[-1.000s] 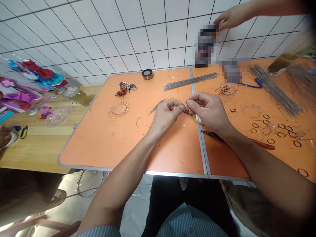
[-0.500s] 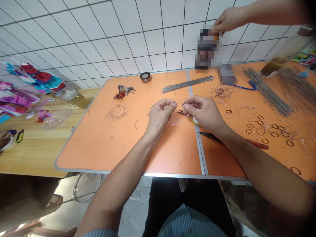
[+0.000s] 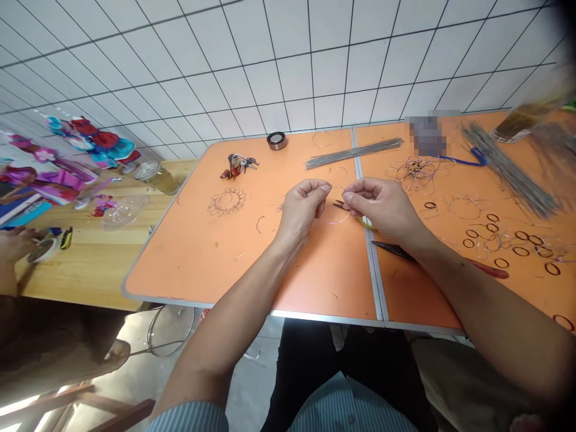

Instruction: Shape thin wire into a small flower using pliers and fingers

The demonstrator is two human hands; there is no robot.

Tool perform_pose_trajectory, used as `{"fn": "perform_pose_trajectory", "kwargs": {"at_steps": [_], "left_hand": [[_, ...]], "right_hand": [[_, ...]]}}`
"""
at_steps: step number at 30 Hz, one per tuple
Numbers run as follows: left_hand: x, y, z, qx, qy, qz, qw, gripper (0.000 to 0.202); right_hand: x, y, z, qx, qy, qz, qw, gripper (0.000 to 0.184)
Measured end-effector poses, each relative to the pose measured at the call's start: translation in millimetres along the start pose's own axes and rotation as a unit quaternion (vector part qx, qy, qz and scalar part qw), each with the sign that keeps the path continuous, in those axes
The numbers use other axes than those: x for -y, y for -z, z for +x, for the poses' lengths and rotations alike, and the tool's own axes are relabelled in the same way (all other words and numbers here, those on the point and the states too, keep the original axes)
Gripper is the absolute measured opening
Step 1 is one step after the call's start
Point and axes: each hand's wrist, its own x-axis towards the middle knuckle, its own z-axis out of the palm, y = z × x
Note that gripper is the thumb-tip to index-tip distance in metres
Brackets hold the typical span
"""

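My left hand (image 3: 305, 207) is closed in a pinch over the orange table (image 3: 180, 264), its thumb and forefinger on the end of a fine wire. My right hand (image 3: 380, 207) pinches the same thin curved wire (image 3: 342, 220), which hangs in a loop between and below my fingers. Just behind the right fingertips lies a tool with dark tips and a yellow handle (image 3: 365, 223), partly covered. Under my right wrist rests a black pointed tool (image 3: 393, 249) with a red handle (image 3: 492, 270), half hidden by the forearm.
A flower-shaped wire ring (image 3: 227, 201), keys (image 3: 243, 163) and a roll of tape (image 3: 276, 141) lie left. Straight wires (image 3: 355, 153) lie behind my hands. Right are dark rings (image 3: 521, 252), a wire bundle (image 3: 513, 171) and a glass (image 3: 517, 123). Another person's hand (image 3: 15, 246) is far left.
The view has swung slightly left, so the table sits farther right. Another person's arm, holding a blurred-out object at upper right, has left the view. My hands still pinch the wire.
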Motion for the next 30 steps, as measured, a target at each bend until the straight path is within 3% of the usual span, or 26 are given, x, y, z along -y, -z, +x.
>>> {"fn": "perform_pose_trajectory", "kwargs": {"at_steps": [16,30], "left_hand": [[-0.6,-0.1,0.1,-0.002,0.011,0.009,1.000,0.010],[3.5,2.4,0.1,0.004,0.005,0.012,1.000,0.013]], "right_hand": [[8.5,-0.5,-2.4,-0.017,0.015,-0.017,1.000,0.019],[8.0,1.2,-4.0,-0.017,0.028,-0.028,0.999,0.012]]}}
